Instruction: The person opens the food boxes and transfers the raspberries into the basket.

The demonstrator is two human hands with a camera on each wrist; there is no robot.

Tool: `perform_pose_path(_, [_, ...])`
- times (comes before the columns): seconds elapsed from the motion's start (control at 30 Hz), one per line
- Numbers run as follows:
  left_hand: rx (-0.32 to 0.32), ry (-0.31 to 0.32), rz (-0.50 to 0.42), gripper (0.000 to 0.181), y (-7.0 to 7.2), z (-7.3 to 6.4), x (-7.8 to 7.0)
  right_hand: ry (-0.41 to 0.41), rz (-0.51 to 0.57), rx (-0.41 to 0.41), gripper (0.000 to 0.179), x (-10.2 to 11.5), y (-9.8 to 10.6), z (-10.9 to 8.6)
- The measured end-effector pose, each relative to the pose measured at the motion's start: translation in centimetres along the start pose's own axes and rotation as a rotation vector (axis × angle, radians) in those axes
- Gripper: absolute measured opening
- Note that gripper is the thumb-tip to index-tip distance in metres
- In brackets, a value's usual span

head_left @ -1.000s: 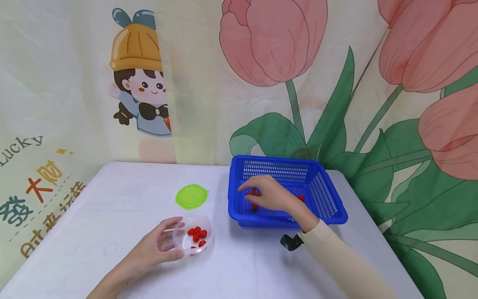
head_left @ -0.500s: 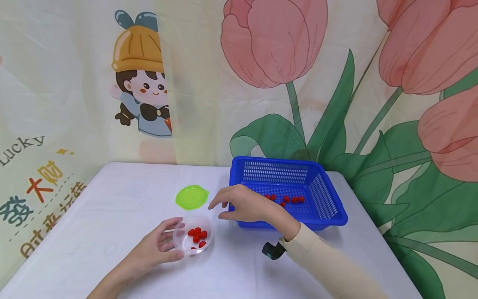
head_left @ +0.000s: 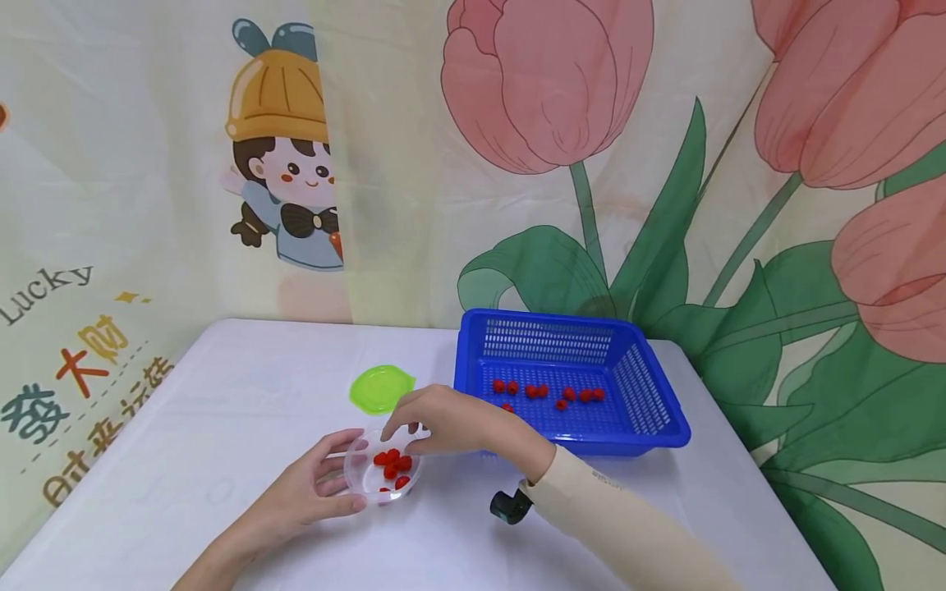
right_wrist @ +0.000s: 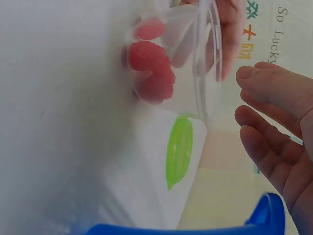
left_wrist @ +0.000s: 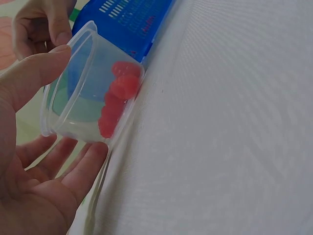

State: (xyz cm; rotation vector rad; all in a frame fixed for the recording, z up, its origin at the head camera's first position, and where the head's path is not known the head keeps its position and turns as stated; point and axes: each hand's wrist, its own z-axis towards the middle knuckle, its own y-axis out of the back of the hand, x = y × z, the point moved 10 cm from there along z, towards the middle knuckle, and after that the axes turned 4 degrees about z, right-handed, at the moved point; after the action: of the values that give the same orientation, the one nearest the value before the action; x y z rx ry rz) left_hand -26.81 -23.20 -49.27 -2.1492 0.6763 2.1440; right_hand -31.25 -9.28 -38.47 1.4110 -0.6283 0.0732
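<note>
A clear round plastic tub [head_left: 367, 478] stands on the table with several red raspberries [left_wrist: 125, 86] in its bottom. My left hand [head_left: 310, 484] holds it from the left side, thumb near the rim and fingers along the wall. Over the tub's right edge hovers my right hand [head_left: 451, 423], its fingers loosely bent and apart. In the right wrist view no raspberry shows between those fingers [right_wrist: 259, 139], which are just outside the tub's mouth. The right hand hides part of the tub's far rim in the head view.
A blue slotted basket [head_left: 547, 336] at the back right holds several raspberries on its floor. Behind the tub lies a green lid [head_left: 380, 390]. A white cloth covers the table [head_left: 259, 410], and a printed curtain hangs behind it.
My right hand has moved left from over the basket to the tub's right edge, uncovering raspberries in the basket. My left hand and the tub have stayed in place.
</note>
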Motion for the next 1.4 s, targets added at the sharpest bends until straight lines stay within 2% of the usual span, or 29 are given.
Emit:
perform_pose_path(0.37, [0.004, -0.025, -0.018, 0.091, 0.0, 0.2, 0.0, -0.020, 0.031, 0.102, 0.033, -0.3, -3.0, 1.9])
perform_pose_path(0.73, [0.026, -0.031, -0.045, 0.091, -0.2, 0.0, 0.1, -0.034, -0.035, 0.214, 0.030, 0.1, -5.5, 2.9])
perform_pose_path(0.93, [0.031, -0.043, -0.054, 0.091, -0.2, 0.0, -0.2, -0.073, -0.058, 0.240, 0.028, 0.4, -6.0, 3.3])
perform_pose_path(1.4, [0.031, -0.052, -0.050, 0.093, -0.1, 0.1, 0.0, -0.150, -0.206, 0.290, 0.021, -0.1, -7.6, 4.2])
